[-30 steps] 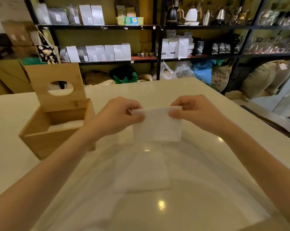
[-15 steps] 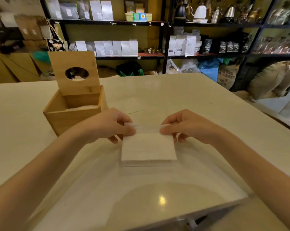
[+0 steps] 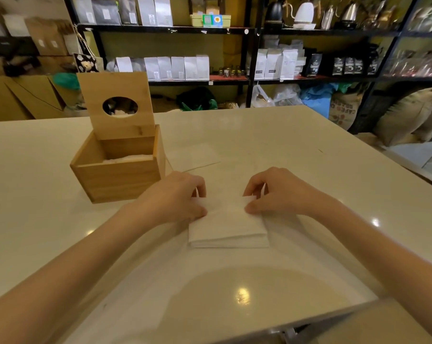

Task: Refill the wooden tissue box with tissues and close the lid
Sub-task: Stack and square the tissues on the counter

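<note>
- The left hand (image 3: pixel 177 198) curls its fingers onto the far left corner of the tissue stack (image 3: pixel 228 227), thumb under the edge, pinching it.
- The right hand (image 3: pixel 275 194) pinches the far right corner of the same stack, thumb and forefinger narrow.
- The stack lies flat on the white table (image 3: pixel 296 145), just right of and nearer than the wooden tissue box (image 3: pixel 118 176), not touching it.
- The box's lid (image 3: pixel 117 105) stands open and upright at the back; a few tissues already lie low inside.
- Judged progress: midway. The stack is not yet in, and the lid is not yet closed.
</note>
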`<act>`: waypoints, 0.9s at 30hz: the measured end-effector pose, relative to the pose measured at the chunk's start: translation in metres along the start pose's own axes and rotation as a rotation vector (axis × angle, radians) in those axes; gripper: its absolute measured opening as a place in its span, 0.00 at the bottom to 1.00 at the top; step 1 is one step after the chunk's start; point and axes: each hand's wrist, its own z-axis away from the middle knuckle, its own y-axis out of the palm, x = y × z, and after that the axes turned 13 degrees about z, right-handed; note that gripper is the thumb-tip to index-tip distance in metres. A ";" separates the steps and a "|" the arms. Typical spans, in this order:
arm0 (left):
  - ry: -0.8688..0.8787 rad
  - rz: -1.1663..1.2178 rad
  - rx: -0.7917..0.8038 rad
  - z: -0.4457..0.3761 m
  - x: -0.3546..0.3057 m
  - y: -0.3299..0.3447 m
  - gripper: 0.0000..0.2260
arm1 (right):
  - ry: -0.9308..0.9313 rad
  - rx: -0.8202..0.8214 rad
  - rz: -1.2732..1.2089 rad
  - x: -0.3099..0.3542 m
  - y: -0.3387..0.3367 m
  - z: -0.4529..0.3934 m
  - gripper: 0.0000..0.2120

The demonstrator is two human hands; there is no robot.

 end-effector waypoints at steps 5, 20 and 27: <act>0.013 -0.206 0.068 -0.012 -0.011 -0.017 0.21 | -0.070 0.108 0.128 0.002 -0.018 -0.017 0.14; -0.223 -0.306 -0.323 -0.100 -0.024 -0.010 0.27 | -0.258 -0.201 0.044 0.008 -0.019 -0.141 0.22; -0.477 -0.417 -0.217 -0.135 0.006 0.012 0.23 | -0.344 -0.154 0.264 0.001 0.017 -0.176 0.20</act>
